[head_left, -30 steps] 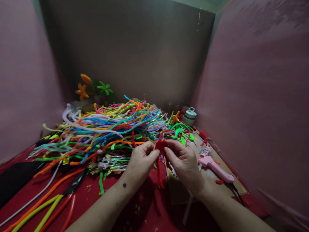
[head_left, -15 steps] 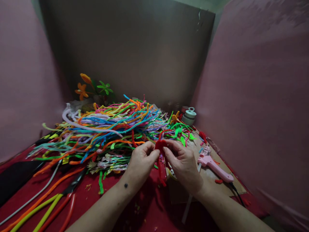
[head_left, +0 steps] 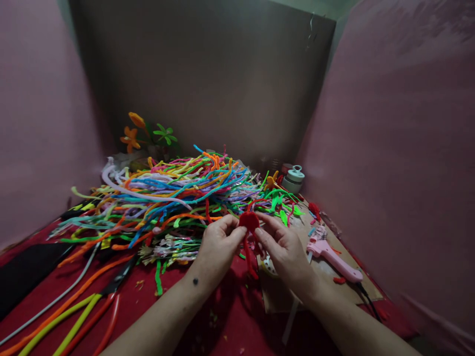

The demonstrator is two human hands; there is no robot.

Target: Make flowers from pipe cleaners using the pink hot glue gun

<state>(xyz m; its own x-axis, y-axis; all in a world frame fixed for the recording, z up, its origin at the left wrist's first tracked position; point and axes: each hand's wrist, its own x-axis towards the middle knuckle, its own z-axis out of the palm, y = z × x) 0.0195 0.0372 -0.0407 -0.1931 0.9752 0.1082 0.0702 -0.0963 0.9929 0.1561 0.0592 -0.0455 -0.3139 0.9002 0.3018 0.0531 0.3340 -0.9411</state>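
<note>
Between both hands is a red fuzzy pipe cleaner (head_left: 249,222), formed into a small rounded piece with loose ends hanging below it. My left hand (head_left: 220,243) pinches its left side between thumb and fingers. On the other side, the thumb and fingers of my right hand (head_left: 281,245) are closed on its right edge. The two hands are held close together above the red table cover (head_left: 218,321). Fingers hide part of the piece.
A big heap of colourful pipe cleaners (head_left: 174,193) lies behind the hands. To the right, a pink glue gun (head_left: 336,259) rests on a cardboard sheet (head_left: 359,287). Pliers or scissors with coloured handles (head_left: 79,326) lie at left. A pale green jar (head_left: 293,183) stands behind.
The red piece has turned so that its rounded face shows more fully. My right hand has shifted slightly to the right along it. The whole view has moved a little.
</note>
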